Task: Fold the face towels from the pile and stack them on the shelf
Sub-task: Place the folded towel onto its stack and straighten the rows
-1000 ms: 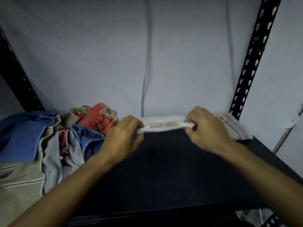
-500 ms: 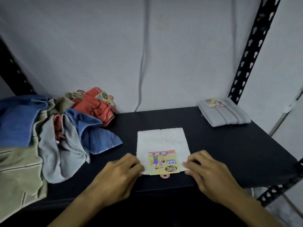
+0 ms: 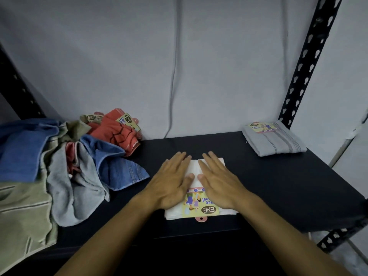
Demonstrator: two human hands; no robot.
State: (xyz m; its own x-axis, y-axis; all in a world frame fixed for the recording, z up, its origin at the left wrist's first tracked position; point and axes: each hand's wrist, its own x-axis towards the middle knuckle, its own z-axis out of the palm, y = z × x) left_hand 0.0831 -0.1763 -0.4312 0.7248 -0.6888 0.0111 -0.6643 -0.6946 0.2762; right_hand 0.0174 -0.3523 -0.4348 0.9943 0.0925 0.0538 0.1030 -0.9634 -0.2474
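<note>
A: Progress?
B: One grey folded towel [image 3: 273, 138] sits at the shelf's [image 3: 278, 186] back right corner. White face towel [image 3: 194, 170], folded, lies near the front edge; left hand [image 3: 172, 183] and right hand [image 3: 218, 184] lie flat on it, fingers spread, gripping nothing.
A: Remaining?
B: Pile [image 3: 59, 162] at the left end: several crumpled towels, exact count unclear.

Your folded white towel [image 3: 194, 169] lies flat mid-shelf [image 3: 278, 186], label nearest you; a folded grey towel [image 3: 273, 139] sits far right, the crumpled pile [image 3: 65, 162] left.
</note>
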